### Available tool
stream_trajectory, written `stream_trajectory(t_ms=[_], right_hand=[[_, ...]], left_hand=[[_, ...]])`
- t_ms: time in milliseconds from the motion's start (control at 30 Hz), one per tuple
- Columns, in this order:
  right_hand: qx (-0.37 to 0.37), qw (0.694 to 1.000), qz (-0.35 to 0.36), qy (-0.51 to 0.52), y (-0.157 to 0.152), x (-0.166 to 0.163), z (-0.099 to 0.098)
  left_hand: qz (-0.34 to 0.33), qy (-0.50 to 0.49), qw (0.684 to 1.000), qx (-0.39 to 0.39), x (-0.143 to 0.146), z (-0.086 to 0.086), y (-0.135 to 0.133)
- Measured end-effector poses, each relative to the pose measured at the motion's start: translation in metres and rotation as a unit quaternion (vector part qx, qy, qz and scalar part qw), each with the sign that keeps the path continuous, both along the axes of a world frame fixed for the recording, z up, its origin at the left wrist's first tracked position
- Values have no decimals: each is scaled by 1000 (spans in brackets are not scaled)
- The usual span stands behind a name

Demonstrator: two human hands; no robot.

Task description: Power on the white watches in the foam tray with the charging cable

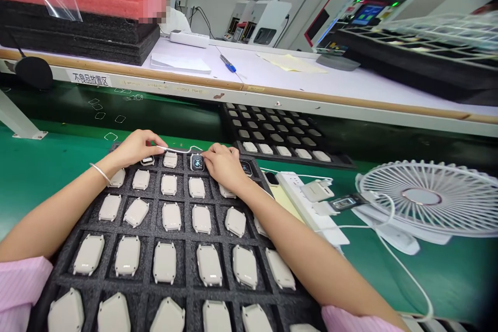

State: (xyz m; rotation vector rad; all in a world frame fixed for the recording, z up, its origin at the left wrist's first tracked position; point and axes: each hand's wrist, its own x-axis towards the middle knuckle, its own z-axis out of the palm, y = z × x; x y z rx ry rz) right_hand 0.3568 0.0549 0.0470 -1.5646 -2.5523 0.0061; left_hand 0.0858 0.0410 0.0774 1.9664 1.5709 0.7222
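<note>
My left hand [137,149] pinches the end of a thin white cable [181,151] above the back row of a black foam tray [151,241]. The cable runs rightward and passes behind my right hand [225,166]. At my right fingertips is a smartwatch [197,162] with its screen lit, facing up; the fingers are closed at its right edge. Another dark watch face [246,168] shows just right of that hand. Pale watch bodies [165,262], mostly back side up, fill the tray's compartments, some turned askew. My forearms hide parts of the tray's sides.
A second foam tray [278,132] of watch bodies lies beyond, under a shelf [241,83]. To the right are a white power strip [299,192] with plugged chargers and a white fan [424,197]. Foam stacks [78,36] rest on the shelf; a person sits behind it.
</note>
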Motion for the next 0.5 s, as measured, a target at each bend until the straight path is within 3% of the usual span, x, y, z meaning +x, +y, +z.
stream_trajectory(t_ms=[67,233,400,500], right_hand=[[3,1000,4,8,1,2,-2],[11,999,23,25,4,6,-6],[4,1000,17,18,4,5,-5],[4,1000,13,11,2,4,-4]], left_hand=[[-45,56,997,6,14,0,0],[-87,222,971,7,36,2,-2],[-152,348,916,126,46,3,-7],[-157,388,896,150,47,7,-5]])
